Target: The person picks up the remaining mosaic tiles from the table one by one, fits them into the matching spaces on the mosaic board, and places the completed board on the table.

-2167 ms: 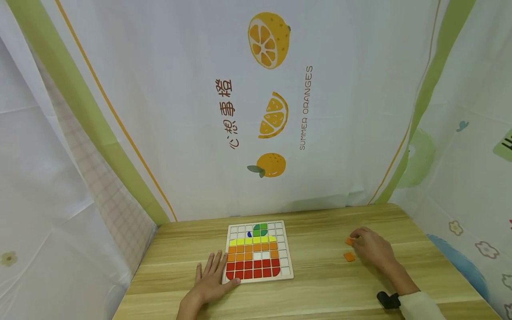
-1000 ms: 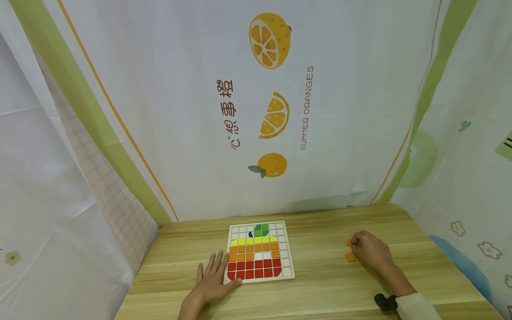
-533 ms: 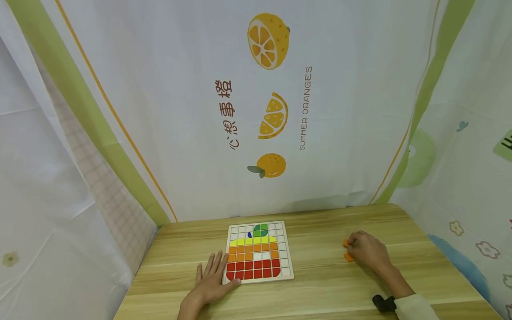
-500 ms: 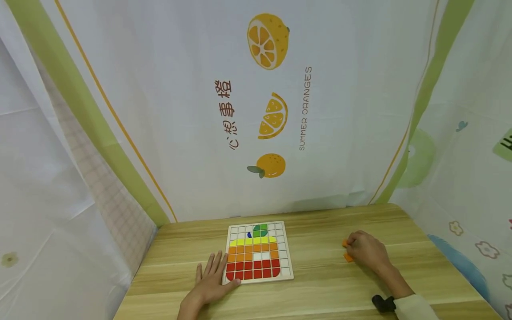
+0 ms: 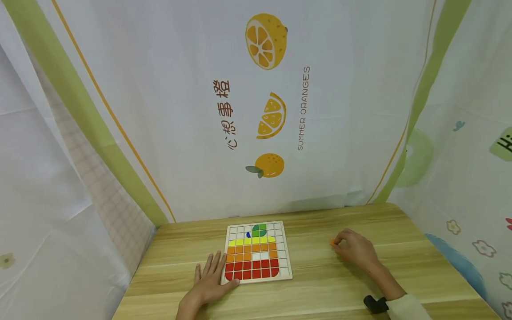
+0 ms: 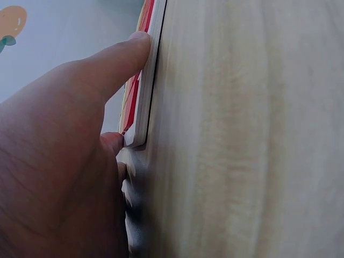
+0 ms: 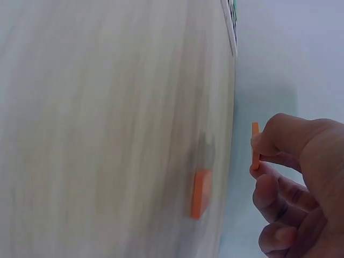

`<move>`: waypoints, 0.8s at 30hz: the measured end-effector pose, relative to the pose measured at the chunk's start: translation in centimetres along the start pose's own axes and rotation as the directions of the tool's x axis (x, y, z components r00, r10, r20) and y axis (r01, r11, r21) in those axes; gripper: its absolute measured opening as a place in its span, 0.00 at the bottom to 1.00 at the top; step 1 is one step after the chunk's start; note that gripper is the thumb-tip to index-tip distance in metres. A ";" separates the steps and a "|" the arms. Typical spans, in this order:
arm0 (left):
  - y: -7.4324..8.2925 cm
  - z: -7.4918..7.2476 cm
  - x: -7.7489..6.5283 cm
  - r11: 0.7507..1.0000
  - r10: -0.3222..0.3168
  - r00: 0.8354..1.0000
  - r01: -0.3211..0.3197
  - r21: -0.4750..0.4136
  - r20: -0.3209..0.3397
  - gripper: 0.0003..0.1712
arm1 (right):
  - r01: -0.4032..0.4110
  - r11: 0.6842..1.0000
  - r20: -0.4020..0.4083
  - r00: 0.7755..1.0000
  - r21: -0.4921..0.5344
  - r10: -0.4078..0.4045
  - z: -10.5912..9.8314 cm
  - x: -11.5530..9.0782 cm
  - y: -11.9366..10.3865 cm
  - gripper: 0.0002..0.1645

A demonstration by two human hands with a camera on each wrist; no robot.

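My right hand (image 5: pixel 356 250) pinches a small orange square tile (image 7: pixel 255 129) between thumb and fingertips, above the table and right of the puzzle board (image 5: pixel 290 268). A second orange tile (image 7: pixel 201 194) lies on the wood below it in the right wrist view; the hand hides it in the head view. My left hand (image 5: pixel 209 282) lies with straight, spread fingers along the board's left edge, its thumb (image 6: pixel 141 45) on the front rim. Red, orange, yellow, green and blue tiles sit in the board's grid. Two white cells (image 5: pixel 260 256) show within the lower orange row.
The wooden table (image 5: pixel 312 293) runs back to a white curtain (image 5: pixel 192 186) printed with oranges. A black strap-like device (image 5: pixel 375 304) sits at the right wrist, by a pale sleeve (image 5: pixel 408 307). More white cloth hangs at both sides.
My right hand has lifted one orange tile and moved left toward the board with it. The other tile has dropped out of sight behind the hand. My left hand has stayed at the board.
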State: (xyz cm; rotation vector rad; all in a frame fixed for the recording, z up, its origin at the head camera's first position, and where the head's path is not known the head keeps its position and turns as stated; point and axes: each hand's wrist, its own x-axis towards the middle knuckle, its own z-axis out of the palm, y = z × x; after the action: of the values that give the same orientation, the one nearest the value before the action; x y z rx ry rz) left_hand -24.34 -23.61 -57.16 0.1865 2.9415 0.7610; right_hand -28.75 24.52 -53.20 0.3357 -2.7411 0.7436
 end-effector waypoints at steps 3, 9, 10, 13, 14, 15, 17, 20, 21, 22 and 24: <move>-0.3 0.2 0.1 1.000 0.008 1.000 -0.008 0.000 -0.003 0.64 | 0.040 0.999 -0.026 0.999 -0.003 -0.040 0.2 0.1 -0.7 0.05; -0.5 0.4 0.2 1.000 0.005 1.000 -0.005 0.021 -0.007 0.64 | 0.101 0.995 -0.049 0.994 -0.021 -0.102 0.7 0.5 -2.3 0.09; -0.5 0.4 0.2 1.000 0.005 1.000 -0.004 0.021 -0.008 0.64 | 0.106 0.994 -0.048 0.993 -0.026 -0.108 0.8 0.6 -2.5 0.09; -0.3 0.2 0.1 1.000 0.002 1.000 -0.002 0.007 -0.007 0.63 | 0.118 0.993 -0.037 0.992 -0.027 -0.118 1.0 0.9 -3.2 0.08; -0.2 0.2 0.1 1.000 -0.001 1.000 0.001 0.007 -0.009 0.63 | 0.125 0.992 -0.037 0.991 -0.028 -0.126 1.1 0.9 -3.4 0.08; -0.2 0.2 0.1 1.000 -0.003 1.000 0.003 0.007 -0.009 0.63 | 0.136 0.990 -0.037 0.990 -0.028 -0.137 1.1 1.0 -3.7 0.07; 0.2 -0.2 0.0 1.000 -0.010 1.000 0.010 0.000 0.003 0.63 | 0.155 0.988 -0.042 0.987 -0.027 -0.156 1.3 1.2 -4.1 0.07; 0.5 -0.4 -0.2 1.000 -0.005 1.000 0.005 -0.014 0.008 0.62 | 0.191 0.980 -0.064 0.979 -0.048 -0.194 1.7 1.4 -4.7 0.08; 0.6 -0.6 -0.3 1.000 0.002 1.000 -0.002 -0.024 0.014 0.62 | 0.202 0.978 -0.070 0.976 -0.057 -0.206 1.8 1.5 -4.9 0.09; 0.7 -0.7 -0.4 1.000 0.005 1.000 -0.004 -0.028 0.018 0.62 | 0.212 0.975 -0.075 0.973 -0.067 -0.217 2.1 1.5 -5.1 0.10; 0.5 -0.4 -0.4 0.999 0.014 1.000 -0.014 -0.032 0.010 0.63 | 0.237 0.967 -0.083 0.966 -0.089 -0.244 2.4 1.7 -5.5 0.11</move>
State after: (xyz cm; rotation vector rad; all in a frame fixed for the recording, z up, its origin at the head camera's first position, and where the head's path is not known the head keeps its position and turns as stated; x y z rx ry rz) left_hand -23.96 -23.43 -56.49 0.2079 2.9197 0.8056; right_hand -29.23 18.36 -52.10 0.5891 -2.5718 0.5712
